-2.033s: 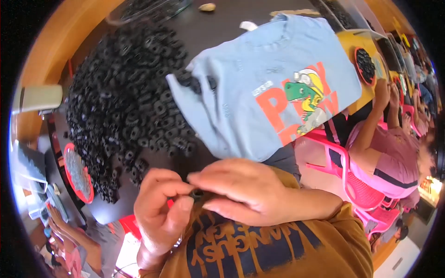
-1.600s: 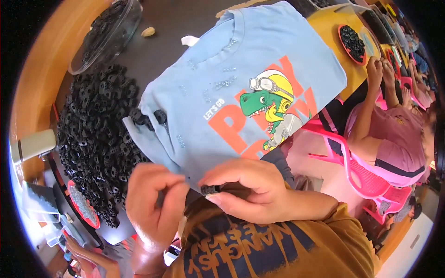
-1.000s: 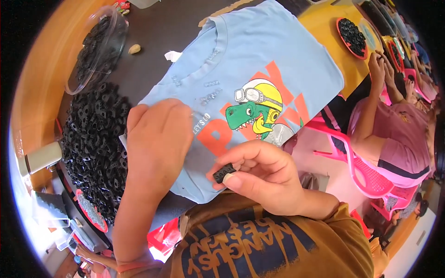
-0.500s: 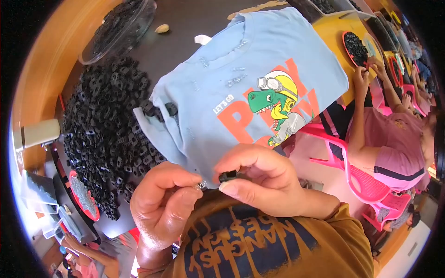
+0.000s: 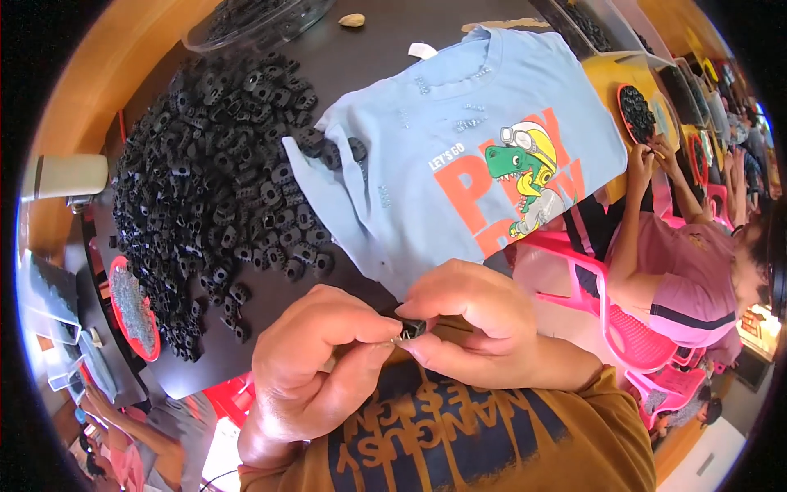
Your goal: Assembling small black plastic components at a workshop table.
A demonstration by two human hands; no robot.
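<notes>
Close to my chest, my right hand [image 5: 484, 328] pinches a small black plastic part [image 5: 416, 328] between thumb and fingers. My left hand [image 5: 324, 361] is closed at the fingertips on a tiny metal spring [image 5: 400, 337], held right against the left end of the part. Fingertips hide much of both pieces, so how deep the spring sits cannot be told. Beyond my hands lies a folded light blue T-shirt [image 5: 369, 238] with a cartoon dinosaur print. Several small clusters of springs [image 5: 471, 125] rest on its cloth.
A large heap of black plastic parts [image 5: 205, 180] covers the left of the dark table [image 5: 393, 74], partly against the shirt. Beside it sits a red-rimmed tray of springs [image 5: 135, 307]. A clear tub [image 5: 279, 33] stands behind. At right, another person [image 5: 689, 262] works near pink chairs [image 5: 639, 336].
My left hand has moved right, bringing the spring from a gap away up to the black part. The view has shifted, so the table and shirt sit differently in the picture.
</notes>
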